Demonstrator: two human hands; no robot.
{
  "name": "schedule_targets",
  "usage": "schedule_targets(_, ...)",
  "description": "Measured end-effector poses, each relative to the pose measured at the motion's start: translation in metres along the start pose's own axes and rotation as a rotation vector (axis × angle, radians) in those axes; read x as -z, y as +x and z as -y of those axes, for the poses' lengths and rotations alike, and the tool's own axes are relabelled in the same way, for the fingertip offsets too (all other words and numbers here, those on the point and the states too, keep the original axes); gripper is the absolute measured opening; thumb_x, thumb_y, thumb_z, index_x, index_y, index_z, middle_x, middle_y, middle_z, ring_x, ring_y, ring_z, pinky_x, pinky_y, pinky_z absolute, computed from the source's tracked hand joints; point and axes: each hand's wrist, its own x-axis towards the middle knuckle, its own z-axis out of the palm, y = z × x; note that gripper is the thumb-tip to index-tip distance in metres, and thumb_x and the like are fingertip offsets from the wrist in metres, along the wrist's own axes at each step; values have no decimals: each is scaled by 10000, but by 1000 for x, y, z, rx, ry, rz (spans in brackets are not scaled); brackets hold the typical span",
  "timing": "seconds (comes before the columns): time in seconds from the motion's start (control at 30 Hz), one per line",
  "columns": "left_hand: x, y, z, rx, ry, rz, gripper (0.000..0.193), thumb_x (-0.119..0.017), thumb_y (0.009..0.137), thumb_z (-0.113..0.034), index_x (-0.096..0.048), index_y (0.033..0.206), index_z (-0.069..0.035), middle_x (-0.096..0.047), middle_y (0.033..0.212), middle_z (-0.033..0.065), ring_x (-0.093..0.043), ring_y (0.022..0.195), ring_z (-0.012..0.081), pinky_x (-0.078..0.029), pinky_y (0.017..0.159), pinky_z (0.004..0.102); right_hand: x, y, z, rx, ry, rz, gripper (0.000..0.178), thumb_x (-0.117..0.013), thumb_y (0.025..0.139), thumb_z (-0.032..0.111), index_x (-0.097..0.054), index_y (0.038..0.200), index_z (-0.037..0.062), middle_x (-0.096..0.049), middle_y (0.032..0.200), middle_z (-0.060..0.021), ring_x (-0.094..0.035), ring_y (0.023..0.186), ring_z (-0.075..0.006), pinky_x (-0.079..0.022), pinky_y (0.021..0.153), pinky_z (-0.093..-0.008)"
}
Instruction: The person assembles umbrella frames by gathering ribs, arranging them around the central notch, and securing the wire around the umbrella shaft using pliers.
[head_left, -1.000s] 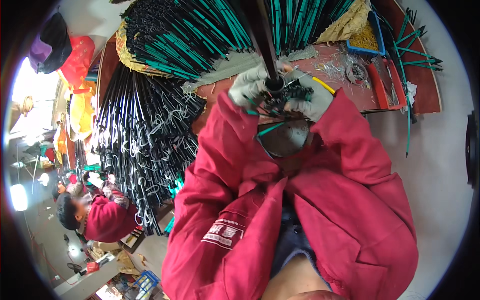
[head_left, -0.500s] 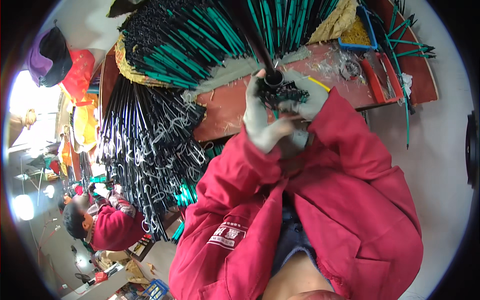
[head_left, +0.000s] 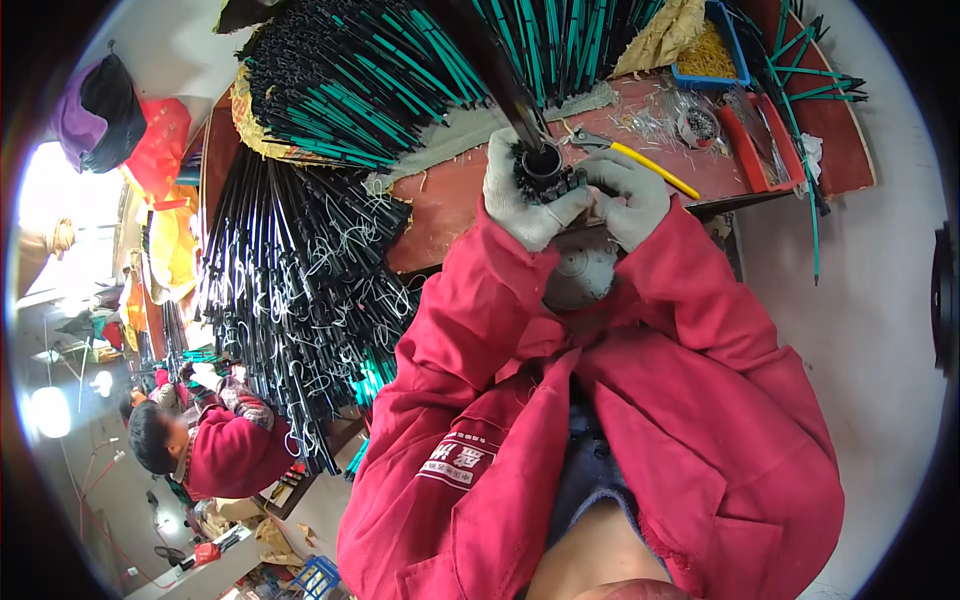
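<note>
A dark tube (head_left: 505, 90) slants down from the top of the view, ending in an open round rim. Small black jointed pieces (head_left: 570, 184) cluster round that end, as on an umbrella frame. My left hand (head_left: 515, 200), in a pale glove, is closed round the cluster, its thumb across the near side. Pressed up against the cluster's right side, my right hand (head_left: 637, 200), also gloved, pinches with thumb and finger. What it pinches is too small to make out. Pliers with a yellow handle (head_left: 655, 170) lie on the table just beyond it.
Bundles of green and black rods (head_left: 370, 125) cover the far table. Black rods with white ties (head_left: 300, 290) hang at left. A blue bin (head_left: 712, 80), a red tray (head_left: 755, 150) and a grey round disc (head_left: 583, 268) are nearby. Another person (head_left: 225, 440) works at lower left.
My right hand has drawn back from over the cluster to a pinch at its right side, uncovering more of the pliers. My left fingers and thumb have closed nearer the cluster.
</note>
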Motion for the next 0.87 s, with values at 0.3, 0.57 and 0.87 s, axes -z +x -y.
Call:
schedule_targets(0.3, 17, 9, 1, -66, -143, 322, 498, -745, 568, -3, -394, 913, -77, -530, 858, 77, -540, 801, 158, -450, 700, 276, 11, 23, 3, -281, 164, 374, 268, -641, 670, 91, -600, 920, 3, -548, 788, -68, -548, 746, -186, -433, 656, -287)
schedule_targets(0.57, 16, 5, -25, -61, -267, 10, 503, -699, 589, 39, -422, 997, -61, -534, 830, 60, -531, 750, 140, -451, 662, 257, -22, 22, 13, 81, 144, 316, 680, -723, 597, 181, -420, 1192, 56, -571, 978, -140, -545, 959, -276, -435, 784, -337)
schedule_targets(0.87, 10, -7, -28, -63, -129, -228, 606, -682, 592, 82, -377, 1088, -84, -530, 906, 75, -555, 859, 193, -490, 730, 319, -54, 8, -1, 21, 82, 286, 921, -711, 599, 169, -185, 1354, 176, -481, 1183, -148, -508, 1055, -272, -422, 851, -322)
